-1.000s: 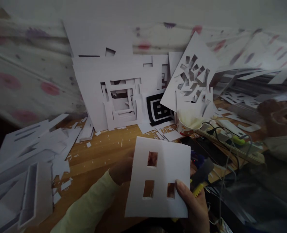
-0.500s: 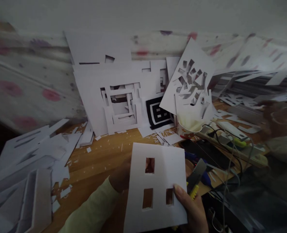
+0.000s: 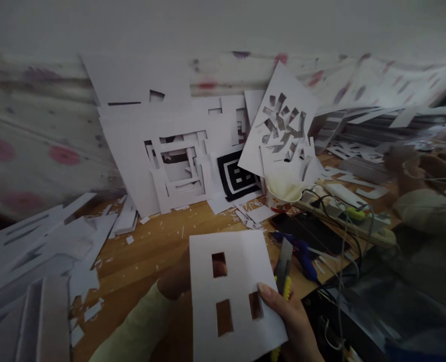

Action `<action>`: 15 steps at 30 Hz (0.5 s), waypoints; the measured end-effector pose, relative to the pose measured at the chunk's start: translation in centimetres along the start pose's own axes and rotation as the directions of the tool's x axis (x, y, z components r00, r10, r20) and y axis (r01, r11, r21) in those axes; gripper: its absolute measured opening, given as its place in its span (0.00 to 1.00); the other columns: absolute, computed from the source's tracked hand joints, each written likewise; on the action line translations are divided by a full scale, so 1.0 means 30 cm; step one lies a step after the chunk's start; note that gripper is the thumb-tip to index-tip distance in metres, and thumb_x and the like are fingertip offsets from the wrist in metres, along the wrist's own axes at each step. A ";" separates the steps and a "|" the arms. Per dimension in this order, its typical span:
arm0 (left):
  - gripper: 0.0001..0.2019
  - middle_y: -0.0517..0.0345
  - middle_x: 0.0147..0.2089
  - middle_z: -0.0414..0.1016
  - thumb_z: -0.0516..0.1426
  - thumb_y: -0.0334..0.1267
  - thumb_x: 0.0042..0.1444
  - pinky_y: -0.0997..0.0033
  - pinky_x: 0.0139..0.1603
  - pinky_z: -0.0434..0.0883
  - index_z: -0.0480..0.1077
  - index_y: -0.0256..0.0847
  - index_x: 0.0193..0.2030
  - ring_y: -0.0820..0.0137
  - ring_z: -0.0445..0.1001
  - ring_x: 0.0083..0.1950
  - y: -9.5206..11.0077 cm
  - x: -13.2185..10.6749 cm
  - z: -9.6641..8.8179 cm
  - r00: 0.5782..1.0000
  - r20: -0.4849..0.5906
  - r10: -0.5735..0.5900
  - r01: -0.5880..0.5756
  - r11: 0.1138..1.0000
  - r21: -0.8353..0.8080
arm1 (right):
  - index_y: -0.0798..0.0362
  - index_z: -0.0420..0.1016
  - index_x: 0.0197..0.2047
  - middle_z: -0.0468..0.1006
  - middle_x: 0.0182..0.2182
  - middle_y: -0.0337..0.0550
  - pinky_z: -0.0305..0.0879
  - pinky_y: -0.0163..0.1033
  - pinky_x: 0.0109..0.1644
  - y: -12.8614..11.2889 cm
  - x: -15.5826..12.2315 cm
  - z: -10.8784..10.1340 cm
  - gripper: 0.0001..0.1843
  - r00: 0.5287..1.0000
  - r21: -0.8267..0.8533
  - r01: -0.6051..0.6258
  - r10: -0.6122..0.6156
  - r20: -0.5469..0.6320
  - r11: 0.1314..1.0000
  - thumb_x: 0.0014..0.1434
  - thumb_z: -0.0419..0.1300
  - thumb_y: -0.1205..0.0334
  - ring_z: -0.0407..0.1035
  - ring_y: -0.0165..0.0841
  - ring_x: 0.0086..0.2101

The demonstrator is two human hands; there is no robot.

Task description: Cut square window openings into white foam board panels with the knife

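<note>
I hold a white sheet [image 3: 235, 289] with three rectangular holes cut in it, upright over the wooden table [image 3: 158, 244]. My left hand [image 3: 175, 279] grips it from behind at its left edge; a finger shows through the top hole. My right hand [image 3: 288, 314] pinches the sheet's right edge with the thumb on the front. The same hand also holds a utility knife [image 3: 283, 274] with a yellow body and grey blade, standing up beside the sheet.
Cut white sheets [image 3: 177, 156] lean against the wall, with a black-and-white pattern [image 3: 238, 176] among them. More paper offcuts [image 3: 37, 251] pile at the left. A paper cup [image 3: 283, 193], cables [image 3: 343, 221], a dark phone [image 3: 313, 229] and a blue tool [image 3: 301, 251] lie right. Another person's arm [image 3: 426, 196] is at far right.
The sheet and both hands have dropped lower and a little left in view. The knife now stands more upright beside the sheet. The view has shifted slightly.
</note>
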State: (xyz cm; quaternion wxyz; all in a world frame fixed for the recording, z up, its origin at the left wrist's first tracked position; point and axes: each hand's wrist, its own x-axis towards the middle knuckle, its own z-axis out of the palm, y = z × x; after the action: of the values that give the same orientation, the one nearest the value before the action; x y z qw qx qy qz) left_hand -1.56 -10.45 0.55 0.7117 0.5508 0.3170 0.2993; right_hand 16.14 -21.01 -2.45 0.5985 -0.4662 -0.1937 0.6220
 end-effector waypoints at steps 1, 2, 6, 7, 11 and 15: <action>0.13 0.54 0.41 0.82 0.68 0.44 0.53 0.62 0.45 0.75 0.79 0.38 0.41 0.59 0.78 0.45 0.000 0.003 -0.005 1.000 -0.008 0.003 -0.003 1.000 0.007 | 0.54 0.76 0.38 0.81 0.25 0.45 0.72 0.36 0.25 -0.004 0.006 0.002 0.28 1.000 0.023 0.002 -0.002 -0.018 1.000 0.39 0.78 0.47 0.74 0.36 0.21; 0.14 0.54 0.40 0.83 0.69 0.44 0.51 0.62 0.45 0.75 0.79 0.38 0.41 0.57 0.78 0.46 0.002 0.006 -0.009 1.000 -0.016 0.006 -0.006 1.000 0.011 | 0.54 0.76 0.38 0.82 0.25 0.44 0.71 0.36 0.24 -0.007 0.012 0.006 0.28 0.999 0.038 0.011 -0.010 -0.042 0.999 0.38 0.78 0.48 0.74 0.35 0.21; 0.23 0.51 0.40 0.83 0.62 0.57 0.57 0.62 0.43 0.76 0.79 0.40 0.47 0.56 0.79 0.47 0.015 0.016 -0.021 0.998 -0.062 0.005 -0.005 1.000 -0.003 | 0.54 0.76 0.40 0.83 0.28 0.44 0.71 0.35 0.25 -0.004 0.038 0.029 0.30 0.984 0.017 0.098 -0.094 -0.152 0.995 0.38 0.79 0.49 0.75 0.35 0.23; 0.28 0.49 0.40 0.83 0.57 0.63 0.58 0.62 0.42 0.76 0.78 0.39 0.49 0.56 0.79 0.46 0.017 0.016 -0.022 0.997 -0.072 -0.003 0.002 1.000 -0.020 | 0.54 0.76 0.41 0.84 0.29 0.45 0.72 0.36 0.26 0.001 0.043 0.035 0.30 0.977 0.001 0.120 -0.118 -0.175 0.993 0.38 0.79 0.49 0.76 0.36 0.24; 0.34 0.48 0.39 0.81 0.57 0.68 0.56 0.66 0.36 0.76 0.74 0.36 0.50 0.61 0.80 0.38 0.015 0.016 -0.024 0.990 -0.132 -0.050 0.041 0.997 -0.072 | 0.53 0.76 0.43 0.85 0.32 0.44 0.74 0.37 0.30 0.029 0.062 0.049 0.30 0.941 -0.063 0.203 -0.213 -0.262 0.977 0.40 0.78 0.48 0.78 0.38 0.28; 0.27 0.56 0.35 0.79 0.73 0.48 0.42 0.71 0.34 0.74 0.72 0.36 0.44 0.69 0.78 0.32 0.000 0.028 -0.041 0.986 -0.165 -0.005 0.009 1.000 0.022 | 0.54 0.77 0.42 0.85 0.33 0.45 0.75 0.38 0.32 0.041 0.079 0.043 0.29 0.934 -0.176 0.226 -0.264 -0.240 0.958 0.43 0.77 0.46 0.79 0.39 0.31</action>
State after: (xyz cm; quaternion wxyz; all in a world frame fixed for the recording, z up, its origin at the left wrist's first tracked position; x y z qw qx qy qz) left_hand -2.00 -9.08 0.20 0.6776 0.5311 0.3803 0.3377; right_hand 14.76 -18.65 -3.61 0.6560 -0.5586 -0.2150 0.4598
